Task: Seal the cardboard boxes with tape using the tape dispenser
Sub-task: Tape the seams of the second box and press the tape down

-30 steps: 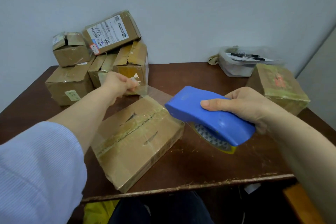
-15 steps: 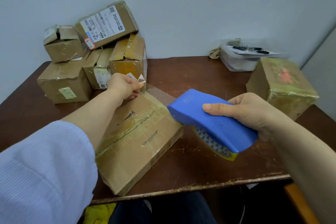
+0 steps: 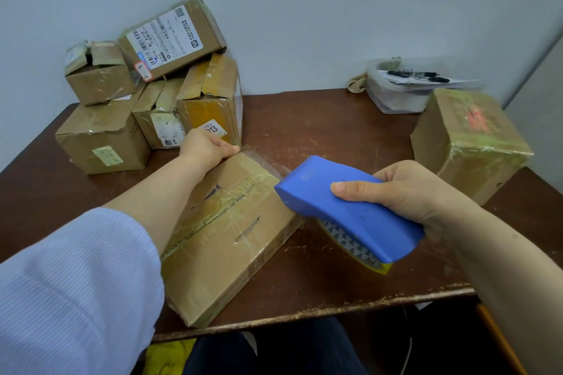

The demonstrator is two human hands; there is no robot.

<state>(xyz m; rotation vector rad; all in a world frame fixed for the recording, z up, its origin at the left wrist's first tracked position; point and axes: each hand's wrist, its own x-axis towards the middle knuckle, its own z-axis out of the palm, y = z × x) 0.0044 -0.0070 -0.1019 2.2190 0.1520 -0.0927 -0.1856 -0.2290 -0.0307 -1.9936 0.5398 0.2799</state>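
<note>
Dark brown wood, scratched and worn along its near edge, makes up the table, which is pushed against a pale grey wall. At the back left 5 cardboard boxes sit in a pile, the top one tilted and carrying a white shipping label. A taller box, wrapped in yellowed tape with a red mark on top, stands at the right, well apart from the pile. Behind it a clear plastic tub holds papers, with black pens lying across the top. A flat box lies at an angle in the middle of the table, its centre seam already covered with tape. The left hand, reaching out of a light blue sleeve, is at this box's far corner with the thumb along the edge and the fingers curled over it, pinning the end of a clear tape strip there. The strip runs from that corner to the nose of the blue dispenser, held just beside the flat box's right edge and above the table. The right hand wraps around the dispenser's back, thumb flat on top. A yellow-edged roll shows underneath it.
</note>
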